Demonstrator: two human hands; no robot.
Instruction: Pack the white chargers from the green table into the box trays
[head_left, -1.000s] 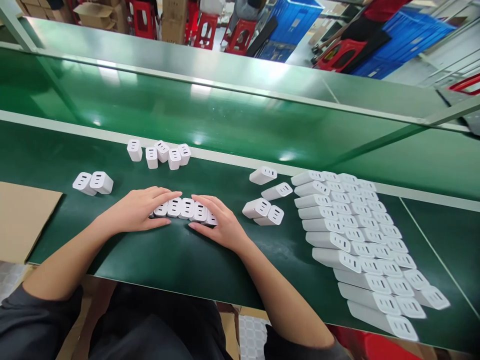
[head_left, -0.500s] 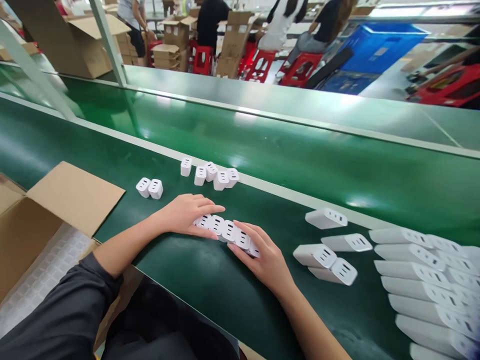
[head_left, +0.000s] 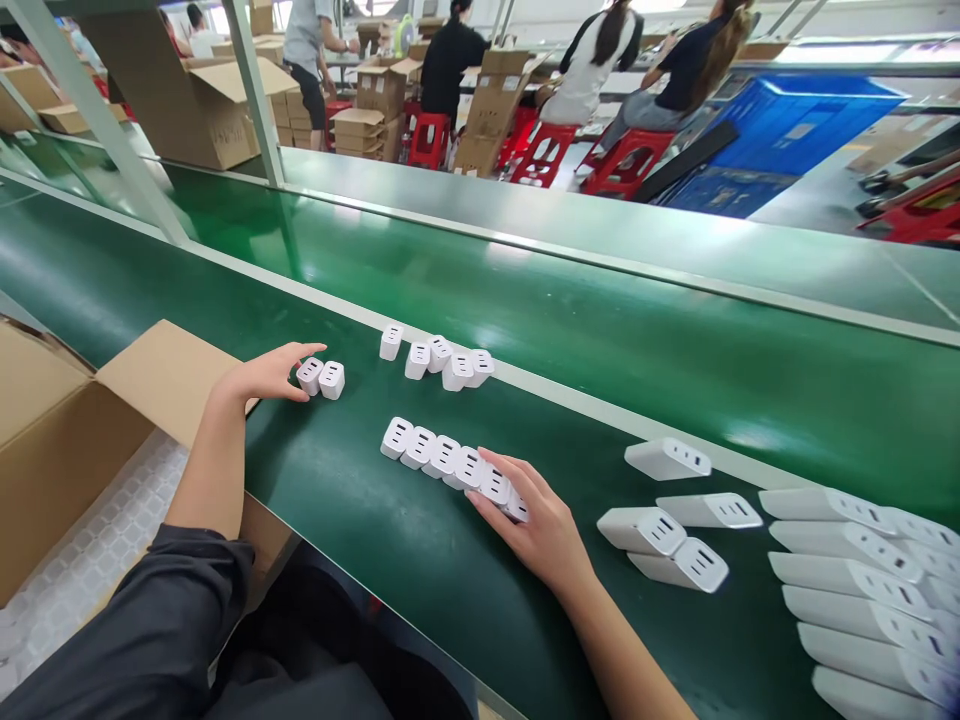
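Fingers [head_left: 301,350] of the left hand [head_left: 264,376] curve around a white block [head_left: 310,375].

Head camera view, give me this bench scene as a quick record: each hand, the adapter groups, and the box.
Left hand: around the left end of the adapter pair; grip unclear
Right hand: around the right end of the row
Row: six white adapters showing, side by side
Back group: five, beyond the row
Nearby adapters: four, right of the right hand
Far-right group: runs out of frame
Box: cardboard, open, at left
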